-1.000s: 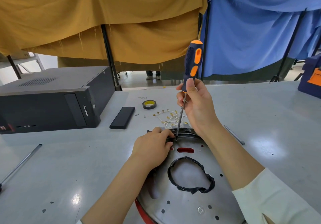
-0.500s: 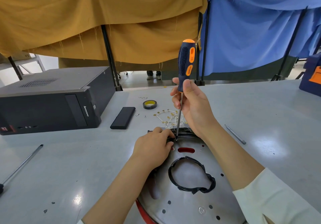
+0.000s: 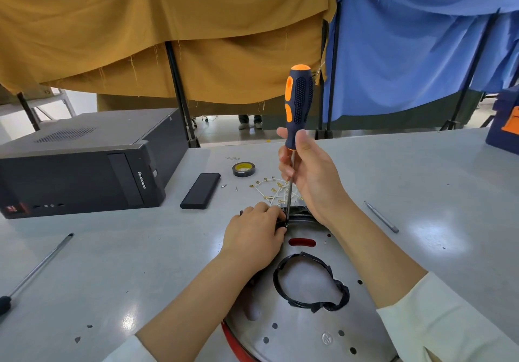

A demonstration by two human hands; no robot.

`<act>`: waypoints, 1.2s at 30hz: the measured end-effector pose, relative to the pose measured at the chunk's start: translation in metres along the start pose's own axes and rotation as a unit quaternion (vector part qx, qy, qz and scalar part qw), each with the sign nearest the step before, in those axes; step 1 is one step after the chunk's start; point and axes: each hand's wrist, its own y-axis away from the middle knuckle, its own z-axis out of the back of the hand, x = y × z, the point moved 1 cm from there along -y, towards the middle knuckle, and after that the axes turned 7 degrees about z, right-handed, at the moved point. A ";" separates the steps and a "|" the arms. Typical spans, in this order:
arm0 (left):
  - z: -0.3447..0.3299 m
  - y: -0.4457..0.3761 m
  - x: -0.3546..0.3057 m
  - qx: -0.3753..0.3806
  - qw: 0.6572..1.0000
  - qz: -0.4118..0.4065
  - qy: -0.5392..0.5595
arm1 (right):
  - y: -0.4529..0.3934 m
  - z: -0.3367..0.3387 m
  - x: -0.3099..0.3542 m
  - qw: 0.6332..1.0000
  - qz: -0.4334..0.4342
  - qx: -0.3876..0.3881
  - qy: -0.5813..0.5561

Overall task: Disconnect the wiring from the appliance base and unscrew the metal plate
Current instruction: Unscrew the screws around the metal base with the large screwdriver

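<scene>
Left hand (image 3: 254, 236) curled on a small black part at the far rim of the metal plate (image 3: 306, 330), beside the screwdriver tip. Screwdriver (image 3: 295, 137) near vertical, tip down just right of that grip. Right hand (image 3: 311, 176) pinches its lower handle and shank, directly above the screw site.

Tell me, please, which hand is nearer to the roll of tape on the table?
The right hand, gripping the screwdriver, is just right of the tape roll. The left hand is on the metal plate, closer to the camera.
</scene>
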 end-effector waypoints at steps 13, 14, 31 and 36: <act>0.000 -0.001 -0.002 0.021 0.999 -0.001 -0.025 | -0.002 -0.002 -0.003 0.998 -0.036 0.003 -0.053; 0.000 -0.001 -0.002 0.019 0.999 -0.001 -0.026 | -0.002 -0.002 -0.002 0.997 -0.038 0.013 -0.070; 0.002 0.001 -0.004 0.017 0.999 -0.001 -0.035 | -0.001 -0.004 -0.002 0.998 -0.041 -0.001 -0.052; 0.002 0.000 -0.004 0.020 0.999 0.001 -0.034 | 0.000 -0.002 -0.003 0.999 -0.028 -0.019 -0.027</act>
